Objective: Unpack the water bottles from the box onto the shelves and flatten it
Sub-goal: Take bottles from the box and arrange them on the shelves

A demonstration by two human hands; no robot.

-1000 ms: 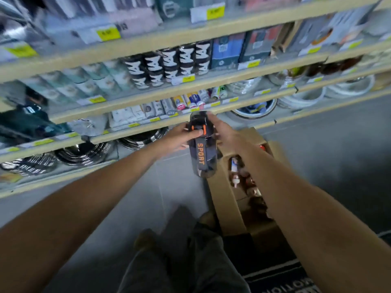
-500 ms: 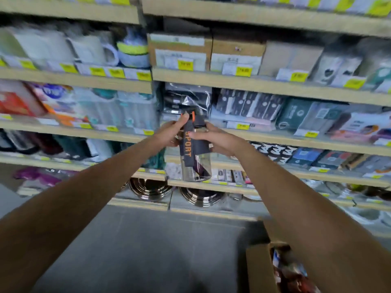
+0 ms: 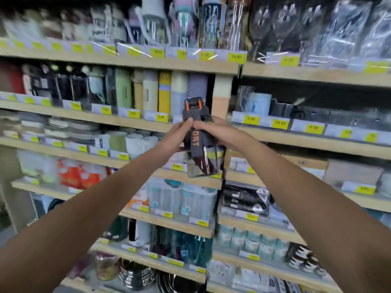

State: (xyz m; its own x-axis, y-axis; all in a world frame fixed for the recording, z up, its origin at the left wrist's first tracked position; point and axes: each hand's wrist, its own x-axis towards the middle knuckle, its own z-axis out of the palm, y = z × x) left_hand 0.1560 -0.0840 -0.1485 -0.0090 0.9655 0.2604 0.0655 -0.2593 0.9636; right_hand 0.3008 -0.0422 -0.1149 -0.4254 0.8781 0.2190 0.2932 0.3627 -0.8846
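A clear sport water bottle with a dark grey strap, orange lettering and an orange-trimmed black lid hangs upright in front of the shelves, at arm's length. My left hand grips its upper part from the left. My right hand grips it from the right, fingers curled round the strap just under the lid. The box is out of view.
Wooden shelves with yellow price tags fill the view. Boxed flasks stand on the shelf behind the bottle, tall bottles on the top shelf. Mugs, packaged cups and steel bowls sit lower down.
Both hands have raised the bottle from above the box up to the higher shelves. The view has tilted up with it, and the box has dropped out of sight.
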